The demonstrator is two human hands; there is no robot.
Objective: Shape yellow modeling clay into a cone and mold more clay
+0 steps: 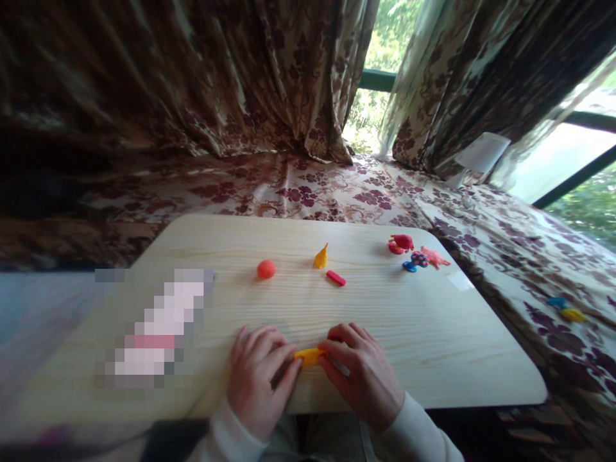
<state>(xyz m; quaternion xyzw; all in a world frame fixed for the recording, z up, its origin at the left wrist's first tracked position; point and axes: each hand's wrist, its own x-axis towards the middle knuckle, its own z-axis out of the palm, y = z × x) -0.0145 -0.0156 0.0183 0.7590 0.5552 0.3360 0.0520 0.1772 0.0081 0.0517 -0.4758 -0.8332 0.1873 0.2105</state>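
Near the front edge of the pale wooden table (433, 359), a short yellow bar of modelling clay (308, 357) lies between my two hands. My left hand (262, 375) pinches its left end between thumb and fingers. At its right end, the thumb and fingers of my right hand (363, 372) close on it. Farther back are an orange-red clay ball (265, 269), a yellow clay piece with a pointed tip (321, 256) and a small red clay bar (335, 278). None of these three touches my hands.
At the table's back right stand a red clay figure (401, 243), a blue dotted clay figure (415, 260) and a pink clay shape (434, 256). A blurred-out patch (158, 321) covers the left side. A white lamp (482, 153) stands by the window, beyond a flowered cloth (308, 192).
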